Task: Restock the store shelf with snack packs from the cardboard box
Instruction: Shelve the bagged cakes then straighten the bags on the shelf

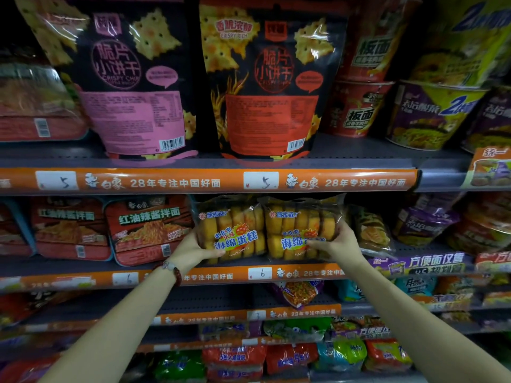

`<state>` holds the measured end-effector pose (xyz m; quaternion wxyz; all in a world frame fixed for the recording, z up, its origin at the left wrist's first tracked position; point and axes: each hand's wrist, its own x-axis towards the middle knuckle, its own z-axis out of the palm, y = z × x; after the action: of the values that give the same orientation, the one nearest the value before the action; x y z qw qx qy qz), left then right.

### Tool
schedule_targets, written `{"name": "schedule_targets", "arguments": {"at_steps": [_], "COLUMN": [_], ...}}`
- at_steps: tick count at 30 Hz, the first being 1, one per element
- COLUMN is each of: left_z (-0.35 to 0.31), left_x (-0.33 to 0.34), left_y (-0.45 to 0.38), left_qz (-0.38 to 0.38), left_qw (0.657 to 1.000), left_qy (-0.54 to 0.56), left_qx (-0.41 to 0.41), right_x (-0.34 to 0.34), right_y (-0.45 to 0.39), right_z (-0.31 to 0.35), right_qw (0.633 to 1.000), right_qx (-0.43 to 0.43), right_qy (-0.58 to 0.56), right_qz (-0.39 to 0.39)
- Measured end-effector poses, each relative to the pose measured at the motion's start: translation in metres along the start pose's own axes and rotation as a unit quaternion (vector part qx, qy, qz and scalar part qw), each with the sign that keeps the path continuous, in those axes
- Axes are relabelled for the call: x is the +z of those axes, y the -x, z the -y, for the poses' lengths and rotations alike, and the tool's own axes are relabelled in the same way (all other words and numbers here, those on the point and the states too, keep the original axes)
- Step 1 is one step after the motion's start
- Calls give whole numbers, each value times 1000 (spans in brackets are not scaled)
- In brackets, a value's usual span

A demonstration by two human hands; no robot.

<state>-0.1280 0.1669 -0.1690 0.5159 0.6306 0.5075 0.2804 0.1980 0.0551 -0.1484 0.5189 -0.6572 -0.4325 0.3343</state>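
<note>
Sponge-cake packs sit side by side on the second shelf behind its orange price strip, the left pack touching the right pack. Left hand has its grip clamped on the left pack's lower outer corner, thumb across the front, a beaded bracelet at the wrist; right hand has its grip clamped on the right pack's outer edge, thumb over the blue lettering. Red noodle trays stand just left of the packs, and two black cracker bags stand on the shelf above.

2 bare, sleeveless forearms; a dark red beaded bracelet circles the left wrist.
</note>
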Motion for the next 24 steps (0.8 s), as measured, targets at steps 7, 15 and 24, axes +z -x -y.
{"name": "schedule_targets", "arguments": {"at_steps": [7,15,24], "left_z": [-10,-5,-12], "left_x": [15,27,24], "left_y": [-5,-15,-10], "left_qz": [-10,15,96], "left_qw": [996,997,985], "left_qy": [92,56,-139], "left_qx": [-19,-52,36], "right_x": [-13,-36,-10], "right_y": [9,7,-1], "right_z": [14,14,26], "right_qw": [998,990,982], "right_qx": [-24,2,28], "right_qy": [-50,-136,-182], "right_qz": [-32,-46,-35]}}
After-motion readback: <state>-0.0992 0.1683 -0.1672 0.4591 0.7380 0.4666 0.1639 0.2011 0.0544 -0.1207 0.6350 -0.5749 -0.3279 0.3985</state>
